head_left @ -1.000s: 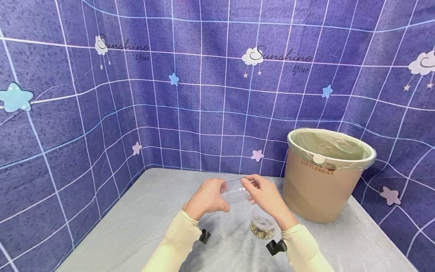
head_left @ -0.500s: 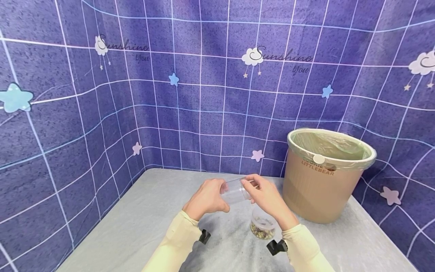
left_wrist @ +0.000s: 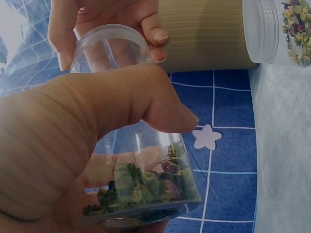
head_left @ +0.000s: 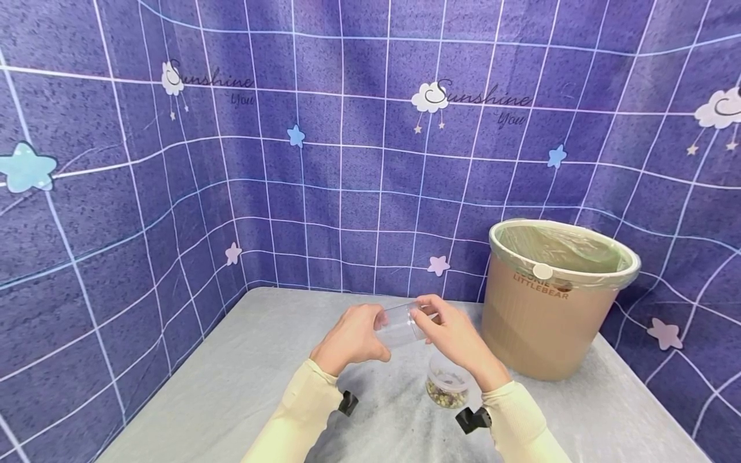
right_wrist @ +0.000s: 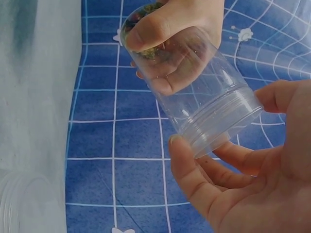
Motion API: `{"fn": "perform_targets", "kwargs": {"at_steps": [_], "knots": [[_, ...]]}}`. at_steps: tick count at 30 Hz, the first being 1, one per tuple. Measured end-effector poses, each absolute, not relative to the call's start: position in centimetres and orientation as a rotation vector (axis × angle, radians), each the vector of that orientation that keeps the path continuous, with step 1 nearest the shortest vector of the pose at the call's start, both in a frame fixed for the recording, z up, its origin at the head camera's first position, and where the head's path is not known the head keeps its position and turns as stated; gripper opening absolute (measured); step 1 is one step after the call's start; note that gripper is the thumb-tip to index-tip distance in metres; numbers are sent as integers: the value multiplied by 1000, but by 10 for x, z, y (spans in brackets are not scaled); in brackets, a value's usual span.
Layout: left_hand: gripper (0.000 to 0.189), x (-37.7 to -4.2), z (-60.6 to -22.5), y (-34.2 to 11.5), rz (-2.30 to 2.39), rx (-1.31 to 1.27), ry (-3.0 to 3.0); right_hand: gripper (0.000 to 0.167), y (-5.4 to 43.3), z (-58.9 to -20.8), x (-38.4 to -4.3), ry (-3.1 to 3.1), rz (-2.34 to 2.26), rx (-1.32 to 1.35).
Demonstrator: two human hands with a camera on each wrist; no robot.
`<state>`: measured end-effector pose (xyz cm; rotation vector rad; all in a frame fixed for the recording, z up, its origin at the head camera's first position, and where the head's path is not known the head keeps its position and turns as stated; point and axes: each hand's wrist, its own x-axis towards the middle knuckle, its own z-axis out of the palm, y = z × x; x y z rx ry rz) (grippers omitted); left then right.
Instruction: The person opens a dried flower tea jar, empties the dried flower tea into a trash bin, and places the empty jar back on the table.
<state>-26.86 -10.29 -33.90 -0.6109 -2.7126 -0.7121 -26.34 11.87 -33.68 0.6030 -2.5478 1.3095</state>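
Observation:
Between both hands is a clear plastic jar (head_left: 399, 326), tilted above the table, with dried flower buds (left_wrist: 146, 187) gathered at its base. My left hand (head_left: 354, 337) grips the jar round its lower body, thumb across the front in the left wrist view. At the ribbed mouth end, my right hand (head_left: 454, 334) holds the rim (right_wrist: 223, 119) between thumb and fingers. Whether a clear lid sits on that rim I cannot tell. A second clear jar (head_left: 448, 386), partly filled with yellowish and dark red dried flowers, stands on the table below my right hand.
A tan bin (head_left: 547, 321) with a pale green liner bag stands at the right, close behind the right hand. The grey table (head_left: 260, 373) meets a purple-blue gridded curtain (head_left: 347, 193) at the back and sides.
The left hand and the jar stay almost in place. My right fingers shift slightly at the jar's mouth end. The second jar has not moved.

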Motion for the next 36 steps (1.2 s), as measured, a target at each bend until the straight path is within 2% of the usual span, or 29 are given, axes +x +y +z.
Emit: {"fn": "perform_targets", "kwargs": {"at_steps": [36], "knots": [[43,-267,-338,-104,-706,-594,-2724,38,125,-338,-266,-2503,1255,763]]}}
